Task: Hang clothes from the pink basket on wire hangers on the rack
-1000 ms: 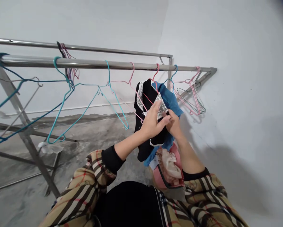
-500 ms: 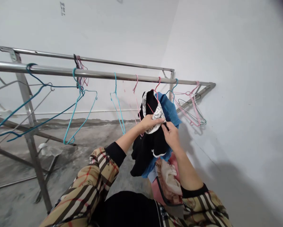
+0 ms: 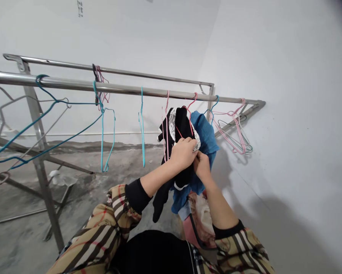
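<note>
A black garment (image 3: 184,123) with a white lacy collar hangs on a pink hanger (image 3: 190,110) from the front rail. My left hand (image 3: 184,153) is closed on the garment at the lower part of its collar. Just below and to the right, my right hand (image 3: 202,166) pinches the same garment near the collar's edge. The two hands almost touch, and they hide the cloth between their fingers. Behind the black garment hangs a blue garment (image 3: 203,133). A light pink hanger (image 3: 165,125) stands close on the left.
The metal drying rack (image 3: 125,89) runs across the view. Teal hangers (image 3: 56,102) and turquoise hangers (image 3: 142,129) hang to the left, pink hangers (image 3: 235,125) to the right. Below my right arm sits a pink container (image 3: 190,230) with clothes. A white wall (image 3: 296,114) rises on the right.
Both hands have moved slightly down, and the left now covers more of the collar. The black garment has turned and bunched. The turquoise hangers have swung to a narrower angle.
</note>
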Motion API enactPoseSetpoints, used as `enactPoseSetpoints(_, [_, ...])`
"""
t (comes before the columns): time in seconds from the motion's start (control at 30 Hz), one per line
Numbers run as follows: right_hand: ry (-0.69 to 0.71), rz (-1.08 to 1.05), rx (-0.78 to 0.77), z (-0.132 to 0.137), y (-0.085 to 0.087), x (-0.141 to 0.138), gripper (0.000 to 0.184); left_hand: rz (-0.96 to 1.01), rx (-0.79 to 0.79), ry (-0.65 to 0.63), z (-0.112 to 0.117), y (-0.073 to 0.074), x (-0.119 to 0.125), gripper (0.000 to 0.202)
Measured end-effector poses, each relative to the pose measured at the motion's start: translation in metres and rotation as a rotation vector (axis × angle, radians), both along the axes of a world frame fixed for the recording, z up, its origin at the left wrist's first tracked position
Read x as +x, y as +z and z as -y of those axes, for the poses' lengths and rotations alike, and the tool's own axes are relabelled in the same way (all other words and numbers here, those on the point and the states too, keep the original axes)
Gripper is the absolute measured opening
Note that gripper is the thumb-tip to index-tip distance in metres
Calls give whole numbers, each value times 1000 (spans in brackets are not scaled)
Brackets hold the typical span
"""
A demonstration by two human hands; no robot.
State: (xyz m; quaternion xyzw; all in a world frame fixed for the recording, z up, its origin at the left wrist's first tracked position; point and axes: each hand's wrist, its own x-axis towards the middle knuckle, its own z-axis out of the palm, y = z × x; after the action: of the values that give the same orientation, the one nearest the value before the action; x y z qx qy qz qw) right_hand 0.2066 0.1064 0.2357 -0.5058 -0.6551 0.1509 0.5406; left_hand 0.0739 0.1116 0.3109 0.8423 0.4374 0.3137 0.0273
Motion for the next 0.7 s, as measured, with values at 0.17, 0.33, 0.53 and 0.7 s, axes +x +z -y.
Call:
enactPoseSetpoints(0.17, [157, -388, -180, 3, 8, -12, 19, -68, -18, -1, -2, -7, -6, 15])
enactPoseSetpoints(0.33, [270, -814, -434, 8, 15, -19, 35, -162, 144, 64, 5, -19, -12, 16])
enactPoseSetpoints(0.53, [236, -916, -460, 9, 33, -28, 33, -235, 325, 41, 9, -33, -9, 18])
enactPoseSetpoints(0.7, [172, -926, -432, 1, 42, -34, 26, -273, 392, 76, 16, -39, -5, 26])
